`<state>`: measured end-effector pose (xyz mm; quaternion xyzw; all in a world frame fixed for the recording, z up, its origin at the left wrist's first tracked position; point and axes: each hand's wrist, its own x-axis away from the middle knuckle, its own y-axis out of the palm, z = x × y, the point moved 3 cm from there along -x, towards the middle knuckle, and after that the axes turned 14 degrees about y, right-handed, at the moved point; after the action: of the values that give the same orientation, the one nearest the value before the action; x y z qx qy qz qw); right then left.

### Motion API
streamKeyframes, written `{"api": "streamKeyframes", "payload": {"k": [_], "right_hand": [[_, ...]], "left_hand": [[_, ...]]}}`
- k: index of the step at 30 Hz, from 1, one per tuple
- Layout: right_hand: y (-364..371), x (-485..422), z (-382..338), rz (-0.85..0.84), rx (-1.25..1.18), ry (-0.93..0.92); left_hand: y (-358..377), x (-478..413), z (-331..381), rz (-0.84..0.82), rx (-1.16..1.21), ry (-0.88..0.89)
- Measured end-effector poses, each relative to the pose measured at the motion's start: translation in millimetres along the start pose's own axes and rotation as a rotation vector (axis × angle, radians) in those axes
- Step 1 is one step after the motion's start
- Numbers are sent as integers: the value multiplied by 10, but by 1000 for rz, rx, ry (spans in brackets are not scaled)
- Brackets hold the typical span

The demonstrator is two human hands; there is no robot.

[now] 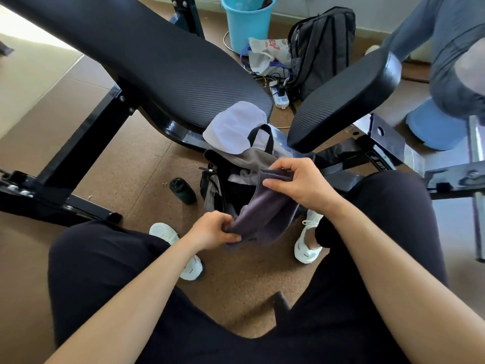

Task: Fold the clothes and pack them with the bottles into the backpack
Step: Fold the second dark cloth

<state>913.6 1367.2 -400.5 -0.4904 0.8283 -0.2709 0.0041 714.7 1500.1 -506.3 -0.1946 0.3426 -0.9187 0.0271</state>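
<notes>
While the left hand (212, 229) and right hand (301, 185) pinched opposite ends of the cloth (265, 211) above the backpack (211, 181), it sagged soft and light, probably best taken by its corners.

Cloth (265, 214) dusky purple-grey; bottle (183, 191) dark green, black cap; bucket (248, 22) light blue; bench pads (162, 61) black, ribbed; sneakers (307, 243) white; floor (126, 174) brown speckled.

Red characters on white bag (265, 52), white logo on bench frame (378, 164): both unreadable.
</notes>
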Motion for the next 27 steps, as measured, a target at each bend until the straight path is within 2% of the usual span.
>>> {"api": "streamKeyframes", "payload": {"k": [3, 10, 13, 16, 19, 21, 24, 27], "right_hand": [[-58, -65, 106, 65, 122, 1], [-244, -166, 254, 347, -25, 119], [-250, -170, 253, 369, -103, 116], [-269, -170, 265, 411, -152, 122], [-282, -174, 315, 456, -214, 144], [-268, -213, 392, 427, -200, 191], [-212, -249, 479, 326, -191, 301], [-214, -257, 489, 349, -307, 332]], "left_hand": [[-62, 43, -96, 85, -6, -64], [-328, 139, -112, 496, -19, -138], [-394, 185, -118, 521, -94, -165], [-455, 245, -88, 549, -215, -269], [-583, 325, -21, 827, -286, -240], [-650, 381, -30, 978, -279, -201], [-630, 382, -107, 898, -272, -277], [-583, 364, -116, 877, -299, -241]]}}
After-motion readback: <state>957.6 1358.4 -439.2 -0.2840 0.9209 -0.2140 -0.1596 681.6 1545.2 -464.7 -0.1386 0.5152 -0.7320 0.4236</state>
